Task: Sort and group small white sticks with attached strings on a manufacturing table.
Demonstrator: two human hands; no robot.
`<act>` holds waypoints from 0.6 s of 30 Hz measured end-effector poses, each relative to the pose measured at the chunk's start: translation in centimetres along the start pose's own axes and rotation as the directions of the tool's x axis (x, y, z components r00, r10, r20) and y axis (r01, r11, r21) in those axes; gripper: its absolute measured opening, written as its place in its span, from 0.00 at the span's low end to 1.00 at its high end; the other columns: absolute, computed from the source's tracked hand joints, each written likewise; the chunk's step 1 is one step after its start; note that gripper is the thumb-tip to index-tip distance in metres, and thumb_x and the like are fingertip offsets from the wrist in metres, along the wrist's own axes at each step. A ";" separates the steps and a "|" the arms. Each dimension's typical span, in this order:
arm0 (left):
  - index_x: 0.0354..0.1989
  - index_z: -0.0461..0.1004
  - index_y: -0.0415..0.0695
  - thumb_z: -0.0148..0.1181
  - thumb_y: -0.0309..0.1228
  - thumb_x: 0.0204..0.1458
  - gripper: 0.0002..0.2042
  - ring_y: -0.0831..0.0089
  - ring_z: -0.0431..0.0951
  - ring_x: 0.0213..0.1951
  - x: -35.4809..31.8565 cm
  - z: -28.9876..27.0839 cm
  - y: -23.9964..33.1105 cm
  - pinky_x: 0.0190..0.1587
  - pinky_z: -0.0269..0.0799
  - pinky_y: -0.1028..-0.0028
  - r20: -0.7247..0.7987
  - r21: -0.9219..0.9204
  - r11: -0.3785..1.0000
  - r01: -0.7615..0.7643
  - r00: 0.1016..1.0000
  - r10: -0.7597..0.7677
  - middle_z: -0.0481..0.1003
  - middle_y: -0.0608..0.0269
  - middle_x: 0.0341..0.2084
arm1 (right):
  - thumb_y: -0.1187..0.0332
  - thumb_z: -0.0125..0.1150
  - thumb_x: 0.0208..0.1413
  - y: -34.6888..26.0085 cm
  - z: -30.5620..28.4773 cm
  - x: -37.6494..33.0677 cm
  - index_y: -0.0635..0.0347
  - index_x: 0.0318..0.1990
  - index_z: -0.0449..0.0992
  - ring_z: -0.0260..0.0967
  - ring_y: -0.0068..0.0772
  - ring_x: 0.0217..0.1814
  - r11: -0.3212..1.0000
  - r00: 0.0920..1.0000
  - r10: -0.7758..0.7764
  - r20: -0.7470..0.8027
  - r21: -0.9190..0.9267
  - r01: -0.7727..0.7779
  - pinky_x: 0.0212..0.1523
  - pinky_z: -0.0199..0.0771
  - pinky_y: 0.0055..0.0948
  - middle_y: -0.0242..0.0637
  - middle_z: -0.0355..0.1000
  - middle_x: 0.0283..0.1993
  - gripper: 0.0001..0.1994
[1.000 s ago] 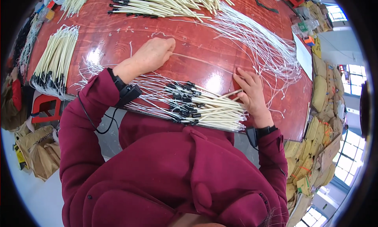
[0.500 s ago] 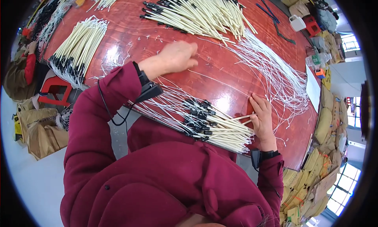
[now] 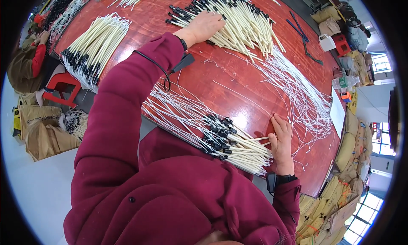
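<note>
My left hand (image 3: 203,27) reaches over the far pile of cream sticks with black end pieces (image 3: 244,26). Its fingers are partly stretched and lie on the sticks near the black ends; its thumb is hidden. Lower right, my right hand (image 3: 281,141) rests on the table, open, with its fingers stretched and its thumb apart from them. One cream stick of the near bundle (image 3: 246,153) meets that thumb. Beside the right fingertips a single thin white cord (image 3: 242,96) runs off to the upper left. Several white cords (image 3: 174,113) trail leftward from the near bundle's black pieces.
Another stick bundle (image 3: 102,38) lies at the table's left. Loose white cords (image 3: 299,92) spread across the right side. Dark straps (image 3: 301,32) and a white sheet (image 3: 337,111) lie near the right edge. A red stool (image 3: 63,89) and a seated person (image 3: 27,66) are beyond the left side.
My left hand has moved away from me, from the middle of the table onto the far pile of sticks. My right hand has stayed beside the near bundle.
</note>
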State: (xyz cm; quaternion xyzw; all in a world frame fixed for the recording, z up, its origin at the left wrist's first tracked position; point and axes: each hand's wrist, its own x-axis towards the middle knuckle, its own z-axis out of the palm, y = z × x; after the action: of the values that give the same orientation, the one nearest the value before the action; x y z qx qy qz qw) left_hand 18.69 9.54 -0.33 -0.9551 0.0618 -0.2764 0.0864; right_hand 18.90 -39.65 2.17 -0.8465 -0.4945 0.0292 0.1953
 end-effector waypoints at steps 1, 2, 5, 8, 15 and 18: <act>0.43 0.75 0.49 0.55 0.27 0.52 0.10 0.65 0.78 0.45 -0.2 0.0 0.0 0.49 0.71 0.63 0.001 -0.002 1.000 -0.001 1.000 0.001 0.75 0.65 0.38 | 0.53 0.56 0.62 0.0 0.0 0.1 0.68 0.60 0.73 0.61 0.50 0.64 1.000 1.000 0.000 -0.003 -0.007 0.000 0.66 0.60 0.44 0.46 0.68 0.66 0.28; 0.43 0.75 0.49 0.55 0.27 0.52 0.10 0.65 0.78 0.44 -0.1 -0.7 0.1 0.49 0.71 0.63 -0.036 0.007 1.000 -0.028 0.999 0.028 0.75 0.65 0.38 | 0.53 0.56 0.62 -0.1 0.1 0.1 0.68 0.60 0.73 0.61 0.50 0.64 1.000 1.000 0.004 -0.002 -0.006 -0.004 0.66 0.60 0.44 0.46 0.68 0.66 0.28; 0.44 0.75 0.49 0.55 0.26 0.52 0.11 0.66 0.77 0.44 0.0 -3.3 1.3 0.50 0.70 0.63 -0.107 0.024 0.996 -0.082 0.991 0.084 0.74 0.65 0.37 | 0.55 0.59 0.60 -0.2 0.0 0.2 0.68 0.60 0.73 0.61 0.50 0.64 1.000 1.000 0.016 -0.001 0.007 -0.016 0.66 0.61 0.44 0.46 0.68 0.66 0.28; 0.45 0.75 0.49 0.55 0.25 0.51 0.12 0.66 0.77 0.43 -0.8 -6.2 4.0 0.48 0.69 0.63 -0.187 -0.087 0.978 -0.189 0.968 0.170 0.74 0.65 0.37 | 0.54 0.59 0.60 -0.1 0.1 0.3 0.67 0.61 0.73 0.61 0.50 0.64 1.000 1.000 0.003 -0.010 -0.011 -0.003 0.65 0.61 0.44 0.46 0.68 0.65 0.28; 0.45 0.75 0.47 0.58 0.22 0.50 0.13 0.61 0.76 0.41 -5.5 -9.8 9.6 0.47 0.70 0.61 0.028 -0.397 0.917 -0.042 0.998 0.058 0.73 0.61 0.36 | 0.55 0.59 0.60 0.3 0.4 0.3 0.67 0.61 0.73 0.62 0.50 0.64 1.000 0.999 -0.012 -0.035 0.007 0.013 0.65 0.61 0.43 0.45 0.69 0.63 0.27; 0.44 0.76 0.45 0.59 0.22 0.51 0.12 0.58 0.76 0.41 -7.5 -9.8 9.8 0.46 0.70 0.61 0.090 -0.473 0.881 0.030 0.996 0.015 0.73 0.59 0.36 | 0.56 0.60 0.60 0.2 0.4 0.5 0.66 0.60 0.73 0.63 0.49 0.63 1.000 0.999 -0.008 -0.043 0.014 0.009 0.65 0.61 0.43 0.45 0.70 0.63 0.27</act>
State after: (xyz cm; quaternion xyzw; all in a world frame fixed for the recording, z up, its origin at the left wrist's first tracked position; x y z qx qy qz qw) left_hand 6.43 -0.05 1.94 -0.9591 0.1197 -0.2095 -0.1478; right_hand 19.22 -39.21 1.76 -0.8433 -0.4937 0.0139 0.2120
